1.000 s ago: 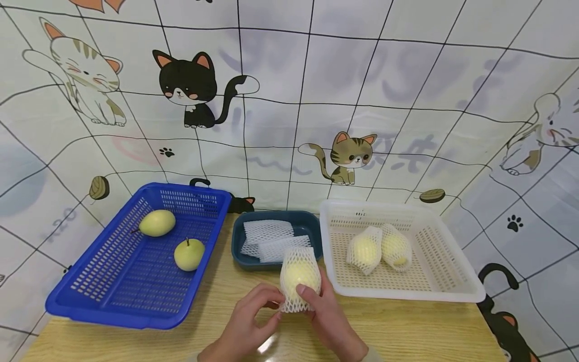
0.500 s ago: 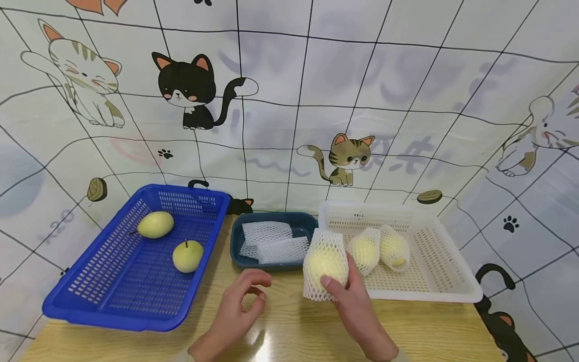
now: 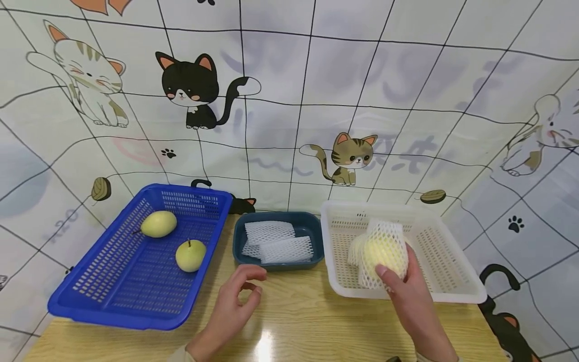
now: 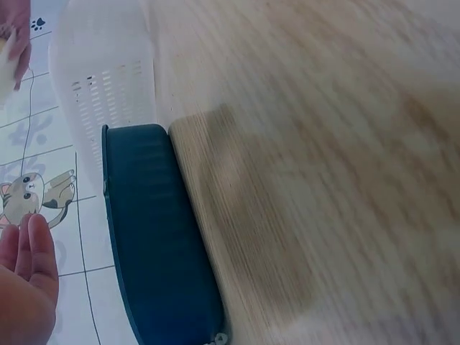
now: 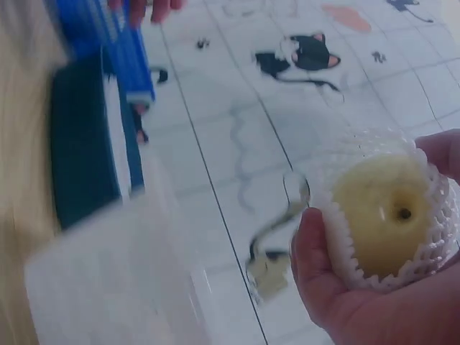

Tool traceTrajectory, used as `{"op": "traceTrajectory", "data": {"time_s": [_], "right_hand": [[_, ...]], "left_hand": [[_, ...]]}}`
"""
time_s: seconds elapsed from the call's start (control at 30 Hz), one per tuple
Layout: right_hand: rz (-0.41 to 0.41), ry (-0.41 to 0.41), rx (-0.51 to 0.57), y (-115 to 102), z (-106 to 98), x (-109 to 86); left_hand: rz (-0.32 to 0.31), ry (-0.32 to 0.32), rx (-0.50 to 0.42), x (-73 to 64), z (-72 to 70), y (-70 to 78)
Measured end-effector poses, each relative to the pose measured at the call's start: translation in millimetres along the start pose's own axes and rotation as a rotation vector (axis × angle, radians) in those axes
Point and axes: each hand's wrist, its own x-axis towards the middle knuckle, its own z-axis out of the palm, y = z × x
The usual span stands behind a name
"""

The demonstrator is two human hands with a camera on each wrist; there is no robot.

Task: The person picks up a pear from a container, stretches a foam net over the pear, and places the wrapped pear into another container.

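Note:
My right hand (image 3: 413, 296) grips a pale yellow pear (image 3: 384, 254) in a white foam net sleeve, held above the white basket (image 3: 452, 296). In the right wrist view the bare end of the pear (image 5: 384, 215) shows through the sleeve's opening. Behind it, a net-wrapped pear (image 3: 356, 250) in the basket is mostly hidden. My left hand (image 3: 232, 306) holds nothing, its fingers loosely bent over the wooden table, in front of the dark teal tray (image 3: 278, 266). That tray carries several flat foam net sleeves (image 3: 287, 250).
On the left stands a blue basket (image 3: 122, 322) with two bare pears, one at the back (image 3: 158, 223) and one near its right wall (image 3: 190, 255). A cat-patterned sheet (image 3: 271, 100) rises behind the table (image 3: 289, 332).
My right hand has carried the sleeved pear rightward, from in front of the teal tray to above the white basket. The left hand has let go of the sleeve and drawn back left.

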Motion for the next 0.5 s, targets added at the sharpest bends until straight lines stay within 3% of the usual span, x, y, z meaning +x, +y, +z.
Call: {"op": "traceTrajectory", "data": {"time_s": [0.1,0.23,0.37,0.5], "right_hand": [[0.007,0.059,-0.192,0.1,-23.3,5.2],[0.018,0.099,-0.46,3.9,-54.4,13.7],[0.01,0.079,-0.633,10.4,-87.2,23.6],[-0.049,0.08,-0.829,14.9,-116.5,34.6]], "left_hand": [[-0.012,0.019,0.023,0.7,-1.8,-0.5],[0.016,0.045,0.072,1.3,-2.3,-1.9],[0.016,0.047,0.095,2.4,-2.1,-0.7],[0.0,0.043,0.103,3.9,-2.0,1.5]]}}
